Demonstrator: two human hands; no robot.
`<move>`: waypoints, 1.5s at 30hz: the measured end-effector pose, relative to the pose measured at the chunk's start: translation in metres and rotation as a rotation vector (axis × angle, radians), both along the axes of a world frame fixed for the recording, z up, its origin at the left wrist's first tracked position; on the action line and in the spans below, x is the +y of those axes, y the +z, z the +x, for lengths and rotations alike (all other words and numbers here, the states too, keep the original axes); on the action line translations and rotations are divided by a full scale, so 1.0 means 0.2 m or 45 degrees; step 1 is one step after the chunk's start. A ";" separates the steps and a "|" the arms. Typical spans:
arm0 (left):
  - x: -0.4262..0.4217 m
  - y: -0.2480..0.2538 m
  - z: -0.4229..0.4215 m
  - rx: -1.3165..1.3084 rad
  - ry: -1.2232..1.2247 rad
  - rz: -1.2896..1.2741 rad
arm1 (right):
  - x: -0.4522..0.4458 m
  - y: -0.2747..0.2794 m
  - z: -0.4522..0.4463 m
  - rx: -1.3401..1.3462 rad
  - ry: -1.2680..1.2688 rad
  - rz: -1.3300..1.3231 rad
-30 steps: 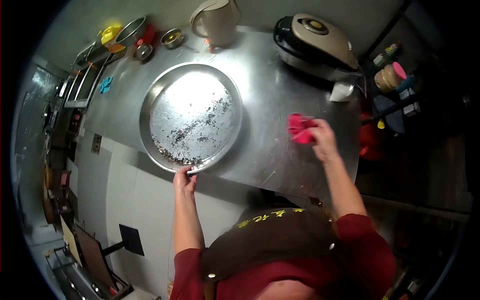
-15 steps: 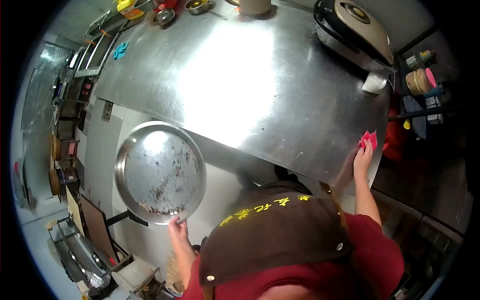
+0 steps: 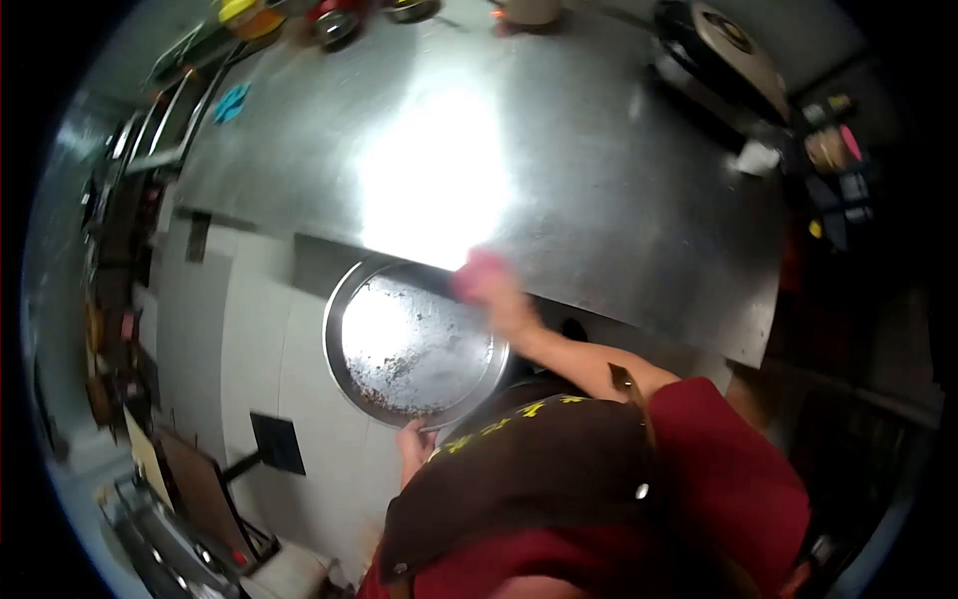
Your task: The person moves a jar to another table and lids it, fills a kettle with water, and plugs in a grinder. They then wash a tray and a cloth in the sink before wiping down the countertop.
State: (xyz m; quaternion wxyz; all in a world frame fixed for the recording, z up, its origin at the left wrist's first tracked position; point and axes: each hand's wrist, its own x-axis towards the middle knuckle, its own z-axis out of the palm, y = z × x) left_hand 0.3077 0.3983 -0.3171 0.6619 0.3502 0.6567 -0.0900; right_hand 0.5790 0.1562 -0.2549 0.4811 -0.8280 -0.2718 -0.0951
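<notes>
My left hand [image 3: 416,439] grips the near rim of a large round metal pan [image 3: 414,349], held just off the near edge of the steel table [image 3: 599,200]. Dark crumbs and bits lie scattered inside the pan, thickest along its near left side. Smeared by motion, my right hand [image 3: 504,299] is closed on a pink cloth [image 3: 479,277] at the table's near edge, by the pan's far right rim. Whether the cloth touches the table or the pan I cannot tell.
A rice cooker [image 3: 723,65] stands at the table's back right, with a white bag [image 3: 756,158] near it. A teal cloth [image 3: 231,103] lies at the far left. Metal bowls [image 3: 335,27] and a yellow container [image 3: 247,18] are along the back. A brown board [image 3: 205,484] leans at lower left.
My right hand has swept the pink cloth left from the table's right corner to beside the pan. The pan, in my left hand, has moved right, closer to the table edge.
</notes>
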 end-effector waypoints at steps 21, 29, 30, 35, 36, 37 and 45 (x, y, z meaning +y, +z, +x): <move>0.62 -0.50 0.01 -0.408 -0.788 0.285 | -0.96 0.13 -0.13 0.105 -1.002 -0.703; 0.65 -0.50 -0.01 -0.458 -1.066 0.424 | -1.63 0.17 -0.45 -0.313 -1.730 -0.762; 0.64 -0.44 -0.01 -0.480 -1.194 0.487 | -1.54 0.15 -0.46 -0.193 -1.670 -0.681; 0.67 -0.53 0.02 -0.347 -0.942 0.264 | -0.65 0.04 -0.23 -0.197 -1.007 -0.288; 0.64 -0.52 0.02 -0.336 -0.909 0.311 | -0.50 0.12 -0.18 -0.179 -0.756 -0.180; 0.62 -0.52 0.02 -0.322 -0.874 0.361 | -0.44 0.18 -0.13 -0.146 -0.674 -0.032; 0.47 -0.29 0.01 -0.651 -1.108 0.667 | -1.55 0.30 -0.05 -0.269 -1.714 -0.363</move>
